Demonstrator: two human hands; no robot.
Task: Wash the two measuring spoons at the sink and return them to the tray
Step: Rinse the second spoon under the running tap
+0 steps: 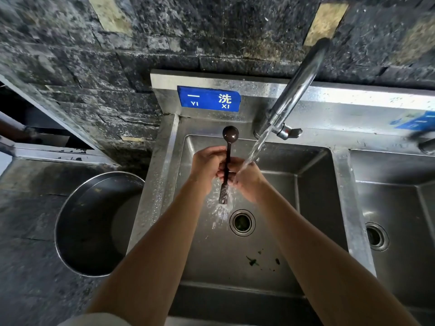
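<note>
Above the sink [313, 184], left of the tap's stream, a dark measuring spoon [227, 161] is clamped mid-handle by both hands [229, 171]; light, stiff and wet-slick, it is best gripped there.

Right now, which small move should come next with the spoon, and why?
Probably shift the measuring spoon right so its bowl enters the water stream. Both the left hand and right hand hold the handle; water strikes the right hand, while the bowl stays outside it.

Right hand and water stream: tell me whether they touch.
Touching. The head view shows the water stream from the faucet landing on the right hand and splashing off beside the spoon that both hands hold.
</note>
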